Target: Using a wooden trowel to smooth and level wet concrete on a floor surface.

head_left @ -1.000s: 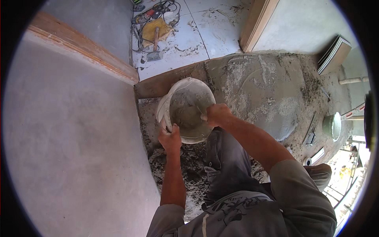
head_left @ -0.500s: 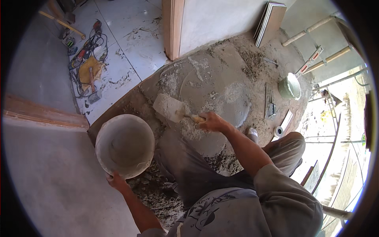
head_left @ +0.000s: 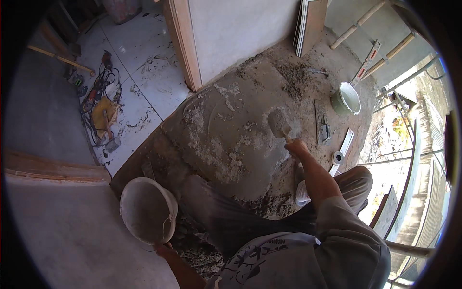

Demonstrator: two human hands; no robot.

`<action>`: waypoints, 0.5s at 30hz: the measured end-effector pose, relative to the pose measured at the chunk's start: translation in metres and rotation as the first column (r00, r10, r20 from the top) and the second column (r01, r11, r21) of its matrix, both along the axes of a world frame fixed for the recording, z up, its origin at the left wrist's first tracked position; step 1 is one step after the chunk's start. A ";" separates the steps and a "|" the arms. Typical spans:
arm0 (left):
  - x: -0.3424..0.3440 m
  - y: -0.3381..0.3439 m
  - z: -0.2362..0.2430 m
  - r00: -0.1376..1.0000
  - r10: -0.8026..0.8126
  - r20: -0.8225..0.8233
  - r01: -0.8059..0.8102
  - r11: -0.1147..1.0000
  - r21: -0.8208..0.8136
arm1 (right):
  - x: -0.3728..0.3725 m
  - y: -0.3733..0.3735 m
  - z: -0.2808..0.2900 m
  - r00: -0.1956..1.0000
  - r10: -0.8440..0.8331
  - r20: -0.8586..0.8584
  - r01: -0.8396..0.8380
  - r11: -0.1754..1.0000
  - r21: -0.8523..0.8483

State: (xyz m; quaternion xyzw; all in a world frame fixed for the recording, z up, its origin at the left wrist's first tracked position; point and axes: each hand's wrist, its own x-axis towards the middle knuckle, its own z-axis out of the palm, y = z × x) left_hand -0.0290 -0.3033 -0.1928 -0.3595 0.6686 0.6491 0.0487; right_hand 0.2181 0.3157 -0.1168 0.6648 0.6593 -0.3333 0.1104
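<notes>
Trowel (head_left: pixel 277 122) axis diag., fwd-L; R grip (head_left: pixel 297 148) clasps handle (head_left: pixel 288 138); L grip (head_left: pixel 164 249) clasps bucket (head_left: pixel 171 204)

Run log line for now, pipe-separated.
left hand: holds pale bucket | right hand: holds trowel, blade at mortar | nearby: green bucket, spirit level

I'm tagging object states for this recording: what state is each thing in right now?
Mortar: spread out, partly smooth, partly lumpy
Pale bucket: tilted, held by the left grip
Trowel: held by the right grip, blade over the mortar, contact unclear
Green bucket: upright, open-topped
Level: propped at a slant
Mallet: lying down
Panels: stacked, leaning
</notes>
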 end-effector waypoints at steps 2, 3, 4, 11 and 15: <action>-0.005 -0.020 -0.008 0.997 -0.068 -0.023 0.068 0.998 0.018 | -0.032 0.019 0.013 0.999 0.044 0.016 -0.044 0.999 0.020; -0.004 -0.022 -0.008 0.998 -0.055 0.013 0.055 0.998 0.005 | -0.046 0.028 0.016 1.000 0.017 -0.018 -0.016 0.998 0.064; -0.001 -0.022 -0.007 0.998 -0.037 0.050 0.038 0.999 -0.009 | -0.060 0.040 0.027 0.999 0.019 -0.027 -0.017 0.998 0.063; 0.017 0.027 0.027 0.993 -0.070 0.091 0.065 0.996 0.056 | -0.071 0.050 0.061 0.932 0.224 0.283 -0.282 0.942 0.183; 0.016 0.033 0.017 0.985 -0.154 0.076 0.128 0.954 0.272 | -0.053 0.025 0.054 0.771 0.468 0.433 -0.530 0.847 0.029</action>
